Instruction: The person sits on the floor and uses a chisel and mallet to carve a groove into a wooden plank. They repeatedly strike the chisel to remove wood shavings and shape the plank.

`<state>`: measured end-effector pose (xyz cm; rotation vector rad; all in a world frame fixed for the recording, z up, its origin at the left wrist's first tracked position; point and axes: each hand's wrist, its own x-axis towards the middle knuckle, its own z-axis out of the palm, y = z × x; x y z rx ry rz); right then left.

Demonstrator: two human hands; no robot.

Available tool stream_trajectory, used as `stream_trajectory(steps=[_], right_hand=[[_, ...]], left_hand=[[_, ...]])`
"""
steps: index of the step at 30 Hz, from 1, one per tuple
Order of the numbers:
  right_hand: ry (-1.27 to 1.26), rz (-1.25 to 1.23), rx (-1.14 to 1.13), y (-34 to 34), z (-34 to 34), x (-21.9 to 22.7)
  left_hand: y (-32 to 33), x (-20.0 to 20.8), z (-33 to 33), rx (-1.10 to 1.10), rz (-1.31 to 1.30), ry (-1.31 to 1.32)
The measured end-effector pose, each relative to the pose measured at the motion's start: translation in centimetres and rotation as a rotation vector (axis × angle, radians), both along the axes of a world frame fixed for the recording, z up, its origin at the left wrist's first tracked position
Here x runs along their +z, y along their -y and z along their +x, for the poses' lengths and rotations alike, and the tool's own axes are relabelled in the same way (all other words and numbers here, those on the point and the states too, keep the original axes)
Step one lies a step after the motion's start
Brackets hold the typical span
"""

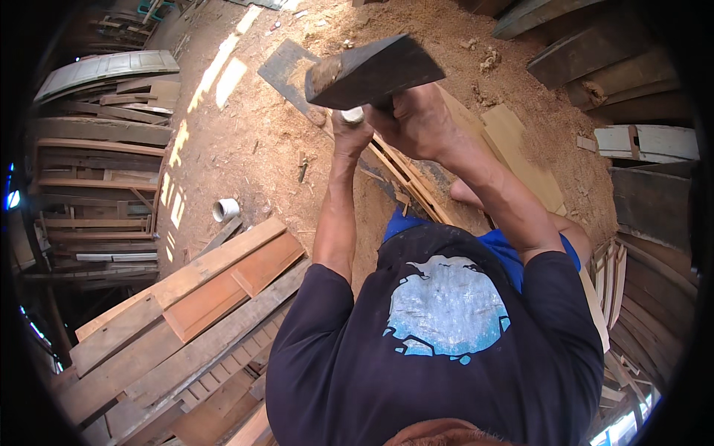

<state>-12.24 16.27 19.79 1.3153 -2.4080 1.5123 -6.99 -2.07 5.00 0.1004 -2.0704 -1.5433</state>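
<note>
My right hand (pixel 415 123) is closed around the handle of a dark hatchet (pixel 387 70), just below its head. The head is raised in front of me, its wide blade to the right and its blunt, rusty end to the left. My left hand (pixel 351 140) is wrapped round an upright tool handle with a pale round end (pixel 352 115); the rest of that tool is hidden. The hatchet's blunt end hangs close over this handle. Beneath my hands runs a long, narrow piece of timber (pixel 405 178) with lengthwise gaps, reaching back toward my lap.
Wood shavings (pixel 454 44) cover the ground ahead. A grey board (pixel 286 63) lies beyond my hands. Stacked planks and panels (pixel 216 297) stand at my near left, with a white cup-like container (pixel 225 209) beside them. More timber lines the left (pixel 104 130) and right (pixel 595 56).
</note>
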Motion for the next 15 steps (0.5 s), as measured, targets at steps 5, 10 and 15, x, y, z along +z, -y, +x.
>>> stream_trajectory(steps=[5, 10, 15], right_hand=[[0.062, 0.435, -0.004, -0.7, -2.3, -3.0], [0.447, -0.195, 0.038, -3.2, 1.7, -12.1], [0.790, -0.289, -0.042, -6.9, 5.4, -19.0]], left_hand=[[-1.0, 0.9, 1.0, 0.099, -0.361, 0.004], [1.1, -2.0, -0.2, 0.185, -0.030, 0.086], [2.8, -2.5, -2.7, 0.318, 0.274, 0.082]])
